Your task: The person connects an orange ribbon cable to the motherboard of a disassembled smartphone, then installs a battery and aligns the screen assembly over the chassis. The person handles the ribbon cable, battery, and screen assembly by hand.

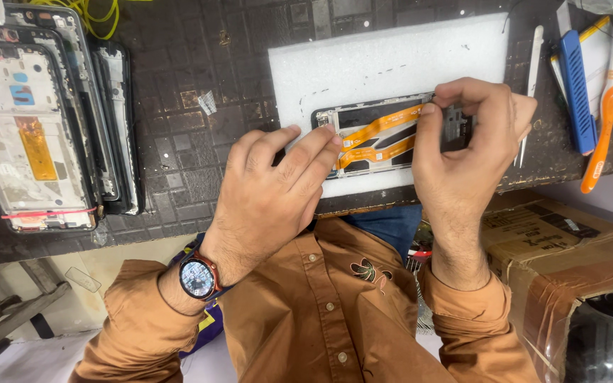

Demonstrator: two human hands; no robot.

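Held an opened phone frame point(384, 135) flat on a white foam sheet point(391, 57), close to the near edge of the dark worktop point(200, 92). Showed inside the frame two orange flex cables point(381, 124), running along its length side by side.

Pressed the left end of the frame with the left hand point(271, 191): fingers stretched out and close together, tips resting on the frame edge, grip not clamped around anything. Wore a round wristwatch point(196, 276) on this wrist.

Covered the right end of the frame with the right hand point(470, 142): fingers curled over it, thumb tip set on the end of the upper orange cable, grip closed on the frame there. Could not tell what lay under the curled fingers.

Kept, just right of the foam sheet, a thin white tool point(532, 71), then a blue flat tool point(576, 85) and an orange toothbrush point(608, 106), all well apart from the hands. Left a stack of other opened phone frames point(37, 120) at the far left of the worktop, with some yellow wire point(101, 14) beyond it.

Stood below the worktop edge, on the right, a cardboard box point(569, 255). Filled the bottom of the view with a brown buttoned shirt point(321, 312) and its two sleeves.
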